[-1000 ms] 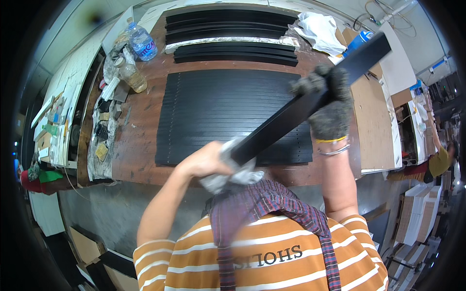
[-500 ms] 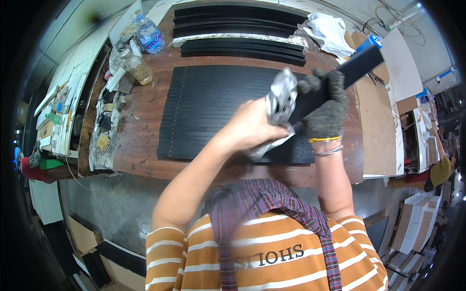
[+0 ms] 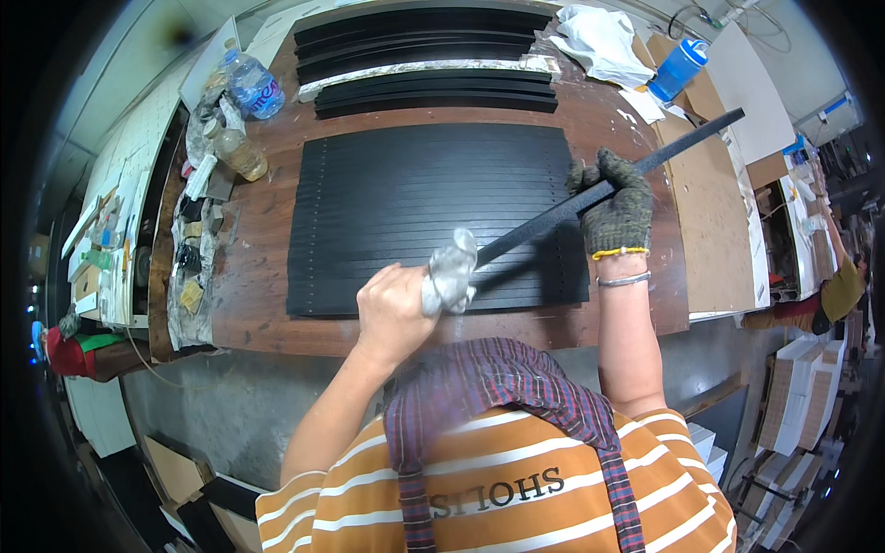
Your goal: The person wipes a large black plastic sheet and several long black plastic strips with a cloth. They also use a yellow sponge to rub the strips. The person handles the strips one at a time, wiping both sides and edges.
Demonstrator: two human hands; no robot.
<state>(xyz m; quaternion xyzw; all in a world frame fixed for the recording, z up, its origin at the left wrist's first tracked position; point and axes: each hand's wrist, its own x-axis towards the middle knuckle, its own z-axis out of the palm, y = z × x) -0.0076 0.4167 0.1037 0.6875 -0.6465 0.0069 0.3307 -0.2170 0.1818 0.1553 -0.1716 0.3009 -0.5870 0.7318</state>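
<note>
My right hand (image 3: 616,207), in a dark grey knitted glove, grips a long black strip (image 3: 553,217) slanting from lower left to upper right. Bare, my left hand (image 3: 396,309) is closed around a crumpled grey-white rag (image 3: 450,275), which wraps the strip's lower-left end. Beneath the strip lie many black slats (image 3: 424,198) side by side on the brown table (image 3: 249,300), forming one flat dark panel with small holes along its left edge. More black strips (image 3: 424,35) are stacked at the table's far side, with another bundle (image 3: 433,94) in front of them.
Two plastic bottles stand at the far left, a clear one (image 3: 253,85) and one with yellowish liquid (image 3: 238,152). A white plastic bag (image 3: 604,46) and a blue bottle (image 3: 680,72) are at the far right. Other people are at the left (image 3: 74,346) and right (image 3: 834,300) edges.
My left hand with the rag has moved down and left along the strip, away from my right hand. The strip has turned to show its narrow edge.
</note>
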